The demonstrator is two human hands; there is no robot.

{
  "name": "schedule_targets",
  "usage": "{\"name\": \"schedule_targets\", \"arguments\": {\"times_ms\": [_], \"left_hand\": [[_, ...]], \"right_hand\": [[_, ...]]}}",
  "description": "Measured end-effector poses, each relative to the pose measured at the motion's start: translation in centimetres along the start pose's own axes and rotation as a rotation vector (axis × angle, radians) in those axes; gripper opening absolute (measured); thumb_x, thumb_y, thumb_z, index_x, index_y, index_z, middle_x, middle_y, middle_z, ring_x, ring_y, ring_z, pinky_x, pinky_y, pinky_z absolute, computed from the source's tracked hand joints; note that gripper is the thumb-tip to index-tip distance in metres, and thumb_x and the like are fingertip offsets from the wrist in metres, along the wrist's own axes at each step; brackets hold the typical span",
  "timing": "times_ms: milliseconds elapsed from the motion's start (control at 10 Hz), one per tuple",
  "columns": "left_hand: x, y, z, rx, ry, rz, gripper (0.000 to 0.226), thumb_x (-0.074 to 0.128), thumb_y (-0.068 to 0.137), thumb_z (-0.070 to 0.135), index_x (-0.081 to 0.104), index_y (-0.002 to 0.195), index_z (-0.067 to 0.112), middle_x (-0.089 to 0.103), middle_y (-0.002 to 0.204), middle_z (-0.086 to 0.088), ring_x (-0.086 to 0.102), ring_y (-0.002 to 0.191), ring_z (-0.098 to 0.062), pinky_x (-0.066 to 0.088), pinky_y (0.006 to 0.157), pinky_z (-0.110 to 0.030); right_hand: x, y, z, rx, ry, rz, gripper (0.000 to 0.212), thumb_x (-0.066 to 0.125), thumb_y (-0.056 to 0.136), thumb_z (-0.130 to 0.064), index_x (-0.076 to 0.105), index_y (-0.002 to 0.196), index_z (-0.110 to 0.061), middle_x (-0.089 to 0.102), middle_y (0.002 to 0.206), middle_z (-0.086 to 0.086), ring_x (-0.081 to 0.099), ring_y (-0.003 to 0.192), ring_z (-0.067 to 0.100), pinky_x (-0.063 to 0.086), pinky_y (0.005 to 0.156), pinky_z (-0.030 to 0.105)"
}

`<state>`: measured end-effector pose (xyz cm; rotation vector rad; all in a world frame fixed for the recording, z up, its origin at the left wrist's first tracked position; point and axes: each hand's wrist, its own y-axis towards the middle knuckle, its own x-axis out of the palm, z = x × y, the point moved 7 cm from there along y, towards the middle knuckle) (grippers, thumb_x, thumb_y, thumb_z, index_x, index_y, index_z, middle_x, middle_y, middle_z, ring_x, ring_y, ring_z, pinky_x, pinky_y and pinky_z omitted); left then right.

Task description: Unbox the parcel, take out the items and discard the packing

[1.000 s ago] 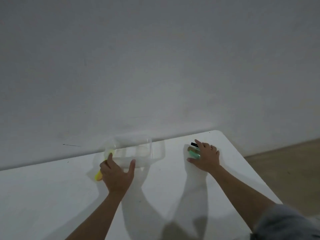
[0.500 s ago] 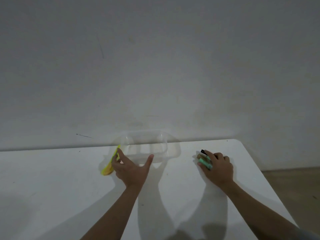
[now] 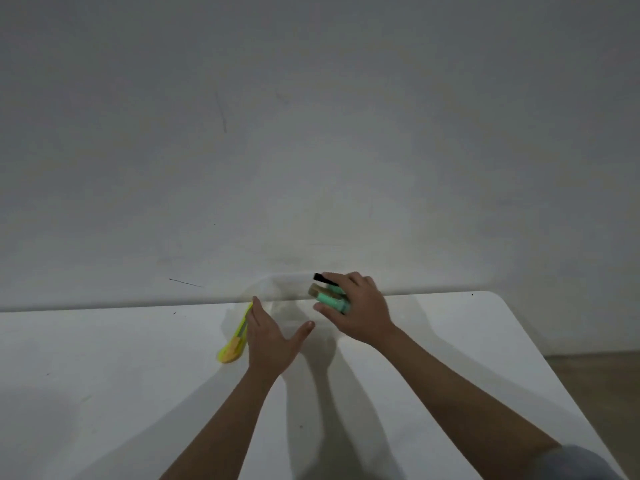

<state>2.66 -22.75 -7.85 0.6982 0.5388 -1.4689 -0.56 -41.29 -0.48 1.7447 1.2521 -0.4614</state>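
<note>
Clear tub (image 3: 277, 303) at table (image 3: 104, 375) far edge, by wall; looks light, thin, slippery, likely flexes; best held by rim. Left hand (image 3: 270, 344) open, fingers and thumb spread against near side. Right hand (image 3: 360, 310) grips mint-green items (image 3: 330, 297) plus black piece (image 3: 323, 279) above tub. Yellow cutter (image 3: 235, 344) just left of left hand. Tub outline faint; contents, item identity unclear.
</note>
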Motion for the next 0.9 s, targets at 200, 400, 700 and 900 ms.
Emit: {"name": "schedule_targets", "arguments": {"times_ms": [200,400,700,900], "left_hand": [[0.2,0.6,-0.3,0.024,0.060,-0.043,0.145,0.024,0.051,0.098,0.015,0.139,-0.016,0.030,0.140,-0.034,0.028,0.132,-0.045,0.027,0.108,-0.050],[-0.1,0.3,0.0,0.030,0.050,-0.039,0.146,0.024,0.048,0.099,0.012,0.141,-0.013,0.028,0.143,-0.031,0.026,0.134,-0.042,0.027,0.109,-0.052],[-0.2,0.0,0.2,0.002,0.104,-0.067,0.144,0.032,0.048,0.097,0.007,0.144,-0.009,0.021,0.148,-0.027,0.020,0.139,-0.038,0.022,0.113,-0.050],[-1.0,-0.6,0.9,-0.062,0.148,0.011,0.121,0.052,0.069,0.075,0.005,0.145,-0.006,0.012,0.152,-0.030,0.017,0.140,-0.044,0.021,0.111,-0.053]], "right_hand": [[5.6,3.5,0.5,0.158,-0.284,-0.371,0.066,0.057,0.071,-0.072,0.051,0.126,-0.037,0.058,0.119,0.002,0.049,0.113,0.028,0.040,0.093,0.041],[7.1,4.3,0.2,0.126,-0.169,-0.402,0.051,0.066,0.079,-0.050,0.059,0.122,-0.024,0.063,0.114,0.004,0.053,0.110,0.024,0.041,0.094,0.038],[4.2,3.7,0.4,0.143,0.236,-0.086,0.021,0.058,0.091,-0.017,0.067,0.106,-0.006,0.071,0.103,0.010,0.065,0.095,0.022,0.051,0.087,0.032],[-4.6,2.0,-1.8,0.095,0.377,0.423,0.012,0.059,0.087,-0.012,0.069,0.094,-0.012,0.066,0.086,-0.005,0.059,0.077,-0.001,0.048,0.065,0.025]]}}
